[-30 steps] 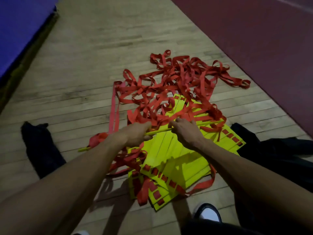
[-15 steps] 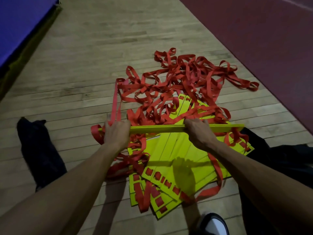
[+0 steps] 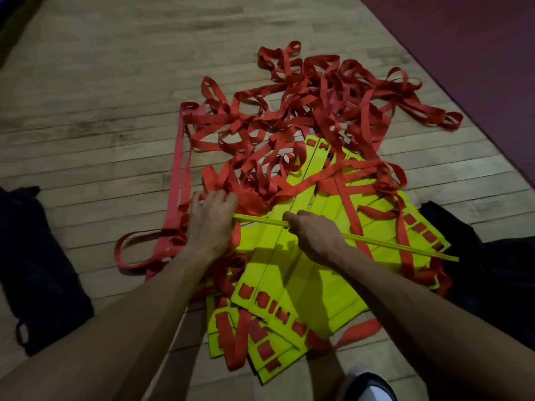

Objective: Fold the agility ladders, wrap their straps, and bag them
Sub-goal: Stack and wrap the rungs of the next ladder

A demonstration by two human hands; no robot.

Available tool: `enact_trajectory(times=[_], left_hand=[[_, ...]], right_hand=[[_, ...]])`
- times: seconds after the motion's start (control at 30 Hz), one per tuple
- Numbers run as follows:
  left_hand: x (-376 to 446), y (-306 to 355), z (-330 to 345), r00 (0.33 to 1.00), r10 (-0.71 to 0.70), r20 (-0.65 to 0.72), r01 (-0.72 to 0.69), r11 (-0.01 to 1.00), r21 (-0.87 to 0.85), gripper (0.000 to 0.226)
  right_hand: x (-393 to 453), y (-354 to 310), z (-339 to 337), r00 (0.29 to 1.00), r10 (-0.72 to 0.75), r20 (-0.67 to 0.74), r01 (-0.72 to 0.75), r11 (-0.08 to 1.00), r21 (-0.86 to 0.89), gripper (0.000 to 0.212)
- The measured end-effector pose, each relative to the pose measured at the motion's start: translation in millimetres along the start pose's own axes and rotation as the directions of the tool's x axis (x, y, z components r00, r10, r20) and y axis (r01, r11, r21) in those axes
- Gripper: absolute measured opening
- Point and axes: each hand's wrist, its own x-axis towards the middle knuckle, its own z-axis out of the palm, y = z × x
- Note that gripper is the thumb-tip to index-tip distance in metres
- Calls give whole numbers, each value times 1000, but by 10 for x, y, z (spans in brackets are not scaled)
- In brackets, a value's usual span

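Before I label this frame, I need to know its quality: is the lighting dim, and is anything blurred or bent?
Head view: dim, with dark corners; both hands cast shadows on the yellow rungs; the black bag is near featureless; floorboards curve from the wide lens; the left hand and right hand look slightly soft.

Woven cloth straps [image 3: 292, 111], wooden floor [image 3: 101, 82]

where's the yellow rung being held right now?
Head view, centre: the yellow rung is seen edge-on, slanting down to the right above the rung stack, gripped by the right hand with the left hand at its left end.
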Motion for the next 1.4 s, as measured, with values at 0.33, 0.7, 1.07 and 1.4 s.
enact_trajectory(times=[0.33,0.7,1.07,1.4], left_hand=[[-9,-121,205,771,-463,436,608,333,-721,17],[-124,649,79,812,-261,522,505,-132,-853,16],[161,518,156,621,-622,478,395,-278,-876,34],[-22,939,280,672,-419,610,502,-347,-792,38]], right_hand=[[-2,90,-84,997,67,-38,-64,995,74,6],[55,-84,-128,990,87,-107,-37,914,404,26],[-144,116,45,985,167,42,-171,972,160,51],[-53,-17,112,991,126,-33,-120,980,157,49]])
